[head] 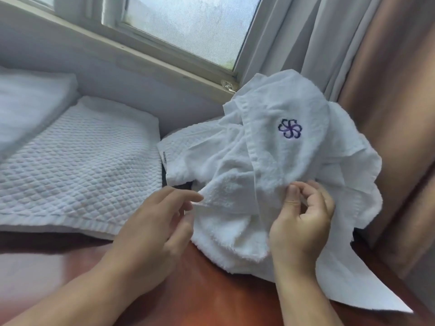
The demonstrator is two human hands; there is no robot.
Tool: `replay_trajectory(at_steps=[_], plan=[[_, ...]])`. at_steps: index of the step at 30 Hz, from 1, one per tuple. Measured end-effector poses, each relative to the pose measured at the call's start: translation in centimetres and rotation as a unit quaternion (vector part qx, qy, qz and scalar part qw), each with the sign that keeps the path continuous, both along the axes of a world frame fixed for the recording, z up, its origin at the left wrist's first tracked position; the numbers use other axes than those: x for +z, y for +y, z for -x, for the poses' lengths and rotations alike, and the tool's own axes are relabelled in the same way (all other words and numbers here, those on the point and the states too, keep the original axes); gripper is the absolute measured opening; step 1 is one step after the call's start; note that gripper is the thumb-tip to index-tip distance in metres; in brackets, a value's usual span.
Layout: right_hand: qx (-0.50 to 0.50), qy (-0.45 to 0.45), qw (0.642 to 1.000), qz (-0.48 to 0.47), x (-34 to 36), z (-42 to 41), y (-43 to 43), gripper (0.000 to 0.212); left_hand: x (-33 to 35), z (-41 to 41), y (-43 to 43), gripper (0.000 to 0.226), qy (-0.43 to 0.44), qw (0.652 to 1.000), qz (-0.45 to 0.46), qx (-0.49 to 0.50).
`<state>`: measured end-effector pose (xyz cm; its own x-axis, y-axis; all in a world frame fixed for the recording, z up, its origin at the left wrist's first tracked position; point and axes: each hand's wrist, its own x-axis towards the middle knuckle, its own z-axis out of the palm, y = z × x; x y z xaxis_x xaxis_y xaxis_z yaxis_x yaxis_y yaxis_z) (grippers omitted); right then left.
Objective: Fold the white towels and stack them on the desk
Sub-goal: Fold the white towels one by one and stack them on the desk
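- Table (211,302): reddish-brown wood, bare at the near edge, both forearms reaching in over it.
- Left hand (160,231): fingers loosely extended, index tip at a hem of the crumpled towel (277,161). I cannot tell whether thumb and finger have actually closed on that hem.
- Right hand (303,222): thumb and curled fingers pinch a fold of the same towel, low on the heap.
- Crumpled towel: white terry with a purple flower emblem (289,131), bunched and lifted at the table's right side against the curtain (388,90). One corner trails flat toward the near edge.
- Tagged waffle towel (188,149): partly under the heap, unfolded.
- Folded waffle towel (77,165): lies flat to the left; another folded towel (30,109) sits behind it.
- Window (188,27): frosted pane, beyond the sill.
- Step, by my reading: hunting for corners to open this towel out. Next move calls for a firm grip on two adjacent corners, then a shake flat before the first fold.
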<state>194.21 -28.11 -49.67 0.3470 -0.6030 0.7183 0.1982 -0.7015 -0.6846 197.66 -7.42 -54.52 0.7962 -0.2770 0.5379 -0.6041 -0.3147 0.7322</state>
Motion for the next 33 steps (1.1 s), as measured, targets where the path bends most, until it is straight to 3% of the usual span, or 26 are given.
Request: replay_trajectory(at_steps=[6, 12, 17, 22, 26, 28, 30, 33], plan=[[0.089, -0.050, 0.990, -0.093, 0.4, 1.0, 0.4, 0.019, 0.7, 0.6, 0.1, 0.030, -0.004, 0.999, 0.033, -0.001], [0.344, -0.056, 0.905, -0.243, 0.5, 1.3, 1.2, 0.028, 1.0, 0.3, 0.7, 0.060, 0.151, 0.958, 0.224, -0.097], [0.387, -0.013, 0.893, -0.230, 0.1, 1.4, 2.3, 0.021, 0.8, 0.2, 0.6, 0.058, 0.183, 0.934, 0.269, -0.147], [0.419, 0.100, 0.886, -0.173, -0.2, 1.7, 3.6, 0.019, 0.7, 0.1, 0.3, 0.076, 0.227, 0.913, 0.277, -0.193], [0.497, 0.177, 0.835, -0.153, -0.6, 1.8, 4.7, 0.015, 1.2, 0.9, 0.0, 0.089, 0.249, 0.896, 0.304, -0.207], [0.489, 0.171, 0.849, -0.105, -1.0, 1.9, 5.0, 0.020, 1.4, 0.9, 0.3, 0.092, 0.252, 0.894, 0.325, -0.177], [0.449, 0.100, 0.883, -0.089, -1.1, 1.7, 5.2, 0.026, 1.7, 0.6, 0.7, 0.093, 0.259, 0.893, 0.336, -0.151], [0.332, 0.003, 0.936, -0.112, -1.0, 0.9, 4.3, 0.027, 2.2, 0.7, 1.0, 0.073, 0.267, 0.893, 0.332, -0.145]])
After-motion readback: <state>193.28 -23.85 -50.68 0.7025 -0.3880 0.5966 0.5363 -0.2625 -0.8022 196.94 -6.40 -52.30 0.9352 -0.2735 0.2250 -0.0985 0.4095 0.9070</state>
